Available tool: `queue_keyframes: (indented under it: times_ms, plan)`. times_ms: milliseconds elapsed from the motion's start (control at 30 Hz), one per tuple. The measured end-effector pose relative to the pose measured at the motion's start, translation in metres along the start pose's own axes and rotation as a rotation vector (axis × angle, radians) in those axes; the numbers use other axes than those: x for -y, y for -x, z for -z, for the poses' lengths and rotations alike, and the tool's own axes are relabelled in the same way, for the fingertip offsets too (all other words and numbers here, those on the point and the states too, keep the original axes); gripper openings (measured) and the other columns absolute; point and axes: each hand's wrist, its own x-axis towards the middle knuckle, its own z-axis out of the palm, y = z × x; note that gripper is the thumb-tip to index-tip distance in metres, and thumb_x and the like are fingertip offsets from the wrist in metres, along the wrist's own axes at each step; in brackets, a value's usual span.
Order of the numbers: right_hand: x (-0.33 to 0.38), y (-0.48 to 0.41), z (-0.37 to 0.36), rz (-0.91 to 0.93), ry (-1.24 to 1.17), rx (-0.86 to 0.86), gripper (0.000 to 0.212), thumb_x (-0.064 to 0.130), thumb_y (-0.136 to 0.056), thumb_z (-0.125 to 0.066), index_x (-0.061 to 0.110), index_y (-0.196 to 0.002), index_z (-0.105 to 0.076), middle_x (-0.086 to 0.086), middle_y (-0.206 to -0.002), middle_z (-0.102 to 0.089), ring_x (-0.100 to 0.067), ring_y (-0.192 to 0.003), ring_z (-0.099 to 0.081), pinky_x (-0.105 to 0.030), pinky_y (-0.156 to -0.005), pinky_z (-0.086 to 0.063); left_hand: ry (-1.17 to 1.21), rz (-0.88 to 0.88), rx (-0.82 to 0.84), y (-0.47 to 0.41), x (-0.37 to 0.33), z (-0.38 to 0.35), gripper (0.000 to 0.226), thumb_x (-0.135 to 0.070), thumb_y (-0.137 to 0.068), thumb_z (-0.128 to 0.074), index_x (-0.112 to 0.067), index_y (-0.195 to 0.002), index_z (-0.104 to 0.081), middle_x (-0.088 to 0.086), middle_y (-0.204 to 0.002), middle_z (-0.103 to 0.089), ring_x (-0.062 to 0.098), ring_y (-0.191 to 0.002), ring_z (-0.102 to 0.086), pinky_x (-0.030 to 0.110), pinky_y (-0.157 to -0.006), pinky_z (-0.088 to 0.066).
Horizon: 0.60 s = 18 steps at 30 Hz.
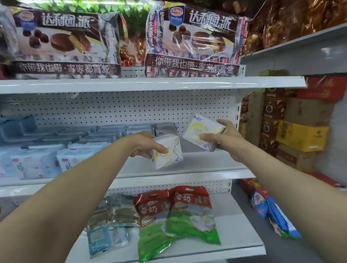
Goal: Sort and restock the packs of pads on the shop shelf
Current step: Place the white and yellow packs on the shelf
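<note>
A white-and-yellow pack [168, 154] is gripped by the left hand [144, 145], whose fingers are curled round its left edge. It is held low over the middle shelf [209, 163]. A second pack [200, 133] of the same kind is clamped in the right hand [228, 137], with the thumb laid across its near face, and is raised higher and tilted. Both are kept over the shelf's bare right end, probably to be set by the grey pack [165, 128], right of the blue and pink rows [51, 155].
</note>
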Motion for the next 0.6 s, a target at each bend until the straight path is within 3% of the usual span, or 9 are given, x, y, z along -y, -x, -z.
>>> queue_keyframes:
  times_ms: [67,133,200,267,300,367,433,533,600]
  plan:
    - [-0.003,-0.011,-0.001,-0.002,0.04,0.006,0.1,0.021,-0.062,-0.096,0.014,-0.142,-0.037,-0.013,-0.072,-0.072,-0.032,-0.082,-0.073,-0.049,-0.094,-0.057,-0.006,-0.008,0.017,-0.017,-0.003,0.002,0.029,-0.004,-0.083,-0.079,-0.013,-0.1,-0.057,0.001,-0.092,-0.072,0.013,-0.08,-0.072,0.031,-0.078,-0.061]
    - [-0.005,-0.019,-0.002,-0.01,0.071,-0.001,0.089,0.02,-0.059,-0.097,0.006,-0.133,-0.05,-0.012,-0.084,-0.075,-0.033,-0.09,-0.075,-0.048,-0.091,-0.06,-0.028,-0.011,0.025,-0.032,-0.004,0.002,0.041,-0.002,-0.082,-0.079,-0.009,-0.114,-0.056,0.001,-0.092,-0.071,0.008,-0.067,-0.072,0.024,-0.059,-0.059]
    - [-0.008,-0.024,-0.004,-0.016,0.069,-0.024,0.07,0.01,-0.063,-0.094,0.011,-0.121,-0.056,-0.009,-0.1,-0.076,-0.027,-0.092,-0.075,-0.045,-0.088,-0.061,-0.063,-0.024,0.018,-0.048,0.0,-0.001,0.062,-0.003,-0.079,-0.082,-0.006,-0.132,-0.05,0.002,-0.096,-0.069,0.009,-0.069,-0.071,0.02,-0.054,-0.056]
    - [-0.012,-0.026,-0.006,-0.008,0.07,-0.04,0.063,0.005,-0.066,-0.092,0.013,-0.116,-0.056,-0.006,-0.103,-0.073,-0.023,-0.092,-0.074,-0.041,-0.086,-0.061,-0.111,-0.049,0.003,-0.067,0.006,-0.003,0.075,-0.007,-0.078,-0.084,-0.006,-0.141,-0.044,-0.001,-0.102,-0.064,0.008,-0.078,-0.066,0.018,-0.054,-0.055]
    - [-0.014,-0.028,-0.007,-0.01,0.073,-0.047,0.063,0.004,-0.066,-0.092,0.014,-0.116,-0.055,-0.005,-0.103,-0.072,-0.022,-0.092,-0.074,-0.04,-0.085,-0.061,-0.138,-0.063,0.002,-0.075,0.008,-0.004,0.078,-0.012,-0.078,-0.085,-0.008,-0.143,-0.043,-0.001,-0.11,-0.063,0.009,-0.084,-0.064,0.018,-0.058,-0.055]
    - [-0.019,-0.032,-0.007,-0.016,0.096,-0.056,0.066,0.007,-0.065,-0.093,0.018,-0.115,-0.052,-0.004,-0.105,-0.071,-0.02,-0.094,-0.073,-0.038,-0.087,-0.06,-0.312,-0.1,-0.033,-0.09,0.009,0.0,0.09,-0.031,-0.075,-0.087,-0.014,-0.149,-0.038,0.0,-0.138,-0.054,0.016,-0.11,-0.06,0.024,-0.087,-0.054]
    - [-0.022,-0.035,-0.006,-0.017,0.125,-0.051,0.065,0.01,-0.066,-0.093,0.021,-0.115,-0.052,-0.002,-0.106,-0.071,-0.016,-0.095,-0.071,-0.029,-0.081,-0.059,-0.549,-0.146,-0.096,-0.105,0.01,0.004,0.102,-0.049,-0.073,-0.085,-0.015,-0.153,-0.031,0.002,-0.155,-0.038,0.022,-0.137,-0.043,0.029,-0.107,-0.038]
    - [-0.027,-0.04,-0.004,-0.01,0.152,-0.07,0.069,0.013,-0.066,-0.093,0.019,-0.122,-0.054,-0.002,-0.107,-0.071,-0.013,-0.094,-0.07,-0.02,-0.07,-0.054,-0.612,-0.184,-0.148,-0.12,0.012,0.007,0.101,-0.051,-0.073,-0.084,-0.013,-0.152,-0.032,0.006,-0.155,-0.036,0.024,-0.14,-0.037,0.03,-0.108,-0.034]
    - [-0.031,-0.047,-0.002,-0.019,0.145,-0.089,0.08,0.017,-0.062,-0.096,0.018,-0.129,-0.053,-0.002,-0.111,-0.071,-0.015,-0.1,-0.07,-0.025,-0.08,-0.055,-0.565,-0.2,-0.157,-0.13,0.013,0.009,0.099,-0.045,-0.071,-0.087,-0.013,-0.149,-0.036,0.005,-0.152,-0.041,0.024,-0.137,-0.042,0.031,-0.107,-0.037]
